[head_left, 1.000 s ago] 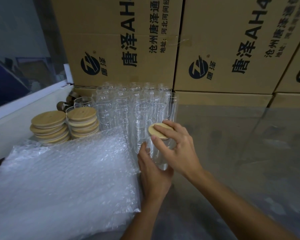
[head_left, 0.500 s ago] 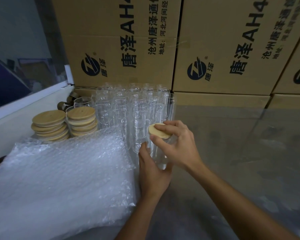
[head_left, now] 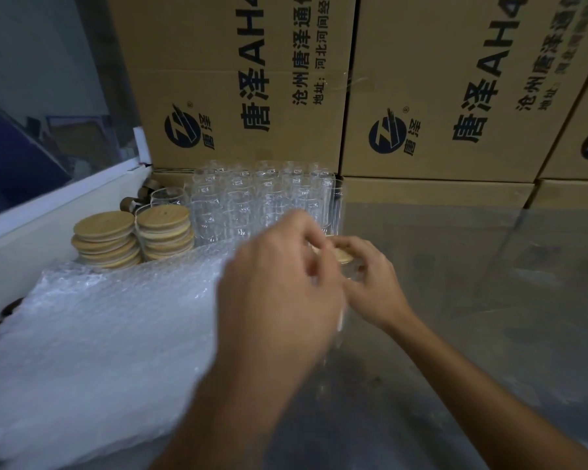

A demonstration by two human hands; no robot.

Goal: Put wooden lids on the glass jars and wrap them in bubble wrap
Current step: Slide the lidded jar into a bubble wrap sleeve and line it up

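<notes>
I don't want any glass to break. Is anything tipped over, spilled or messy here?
Nothing looks broken or spilled. The glass jars stand upright in rows. Only the two stacks of wooden lids are a bit uneven, lids shifted sideways. The jar between the hands is too blurred to judge.

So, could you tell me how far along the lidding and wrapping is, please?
Nothing looks finished. In hand: the right hand holds a round wooden lid on one clear glass jar. Left: the bare jars, two lid stacks, untouched bubble wrap.
</notes>
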